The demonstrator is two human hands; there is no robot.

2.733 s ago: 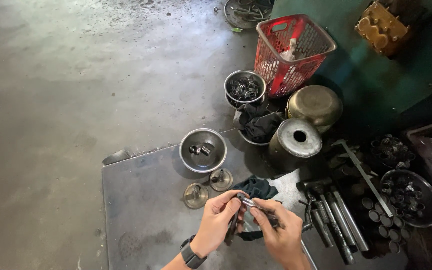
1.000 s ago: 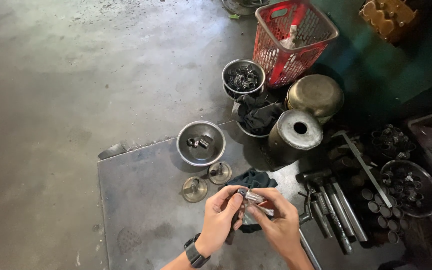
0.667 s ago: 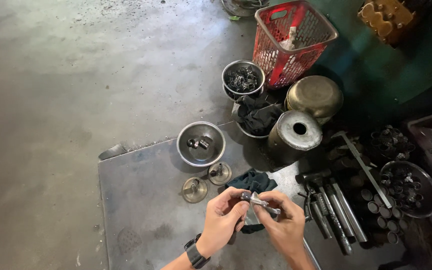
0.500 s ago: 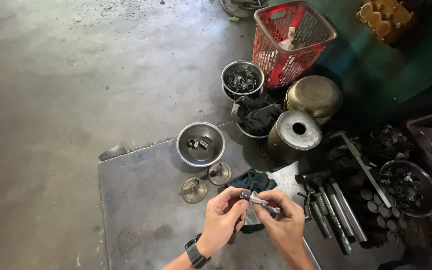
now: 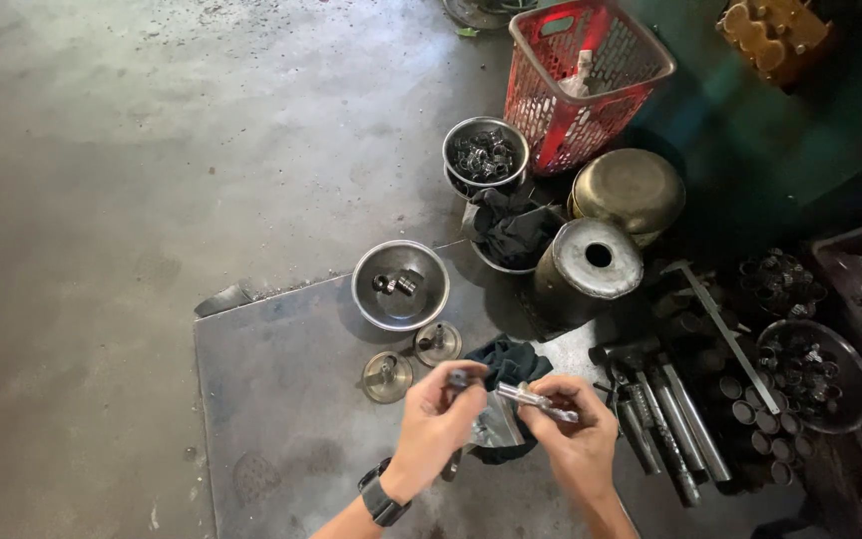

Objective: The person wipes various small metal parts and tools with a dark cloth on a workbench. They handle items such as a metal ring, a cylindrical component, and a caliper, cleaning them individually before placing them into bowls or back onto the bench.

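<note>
My right hand [image 5: 576,439] pinches a slim shiny metal rod [image 5: 536,400] that points left and slightly up. My left hand [image 5: 434,424], with a dark watch on the wrist, holds a small dark metal piece [image 5: 459,379] between thumb and fingertips, a short gap away from the rod's left end. Both hands hover over a grey metal plate [image 5: 281,399] on the floor. A dark green rag [image 5: 511,361] lies just beyond them, and a shiny scrap lies under them.
A steel bowl [image 5: 400,285] with small parts sits beyond the hands, with two small metal discs [image 5: 388,376] near it. Further back stand a bowl of rings [image 5: 486,156], a red basket [image 5: 586,85] and a metal cylinder [image 5: 587,268]. Hammers, rods and tubes [image 5: 675,424] crowd the right.
The hands have drawn apart: the small piece in the left hand has come off the rod's end, and the right hand has shifted right with the rod.
</note>
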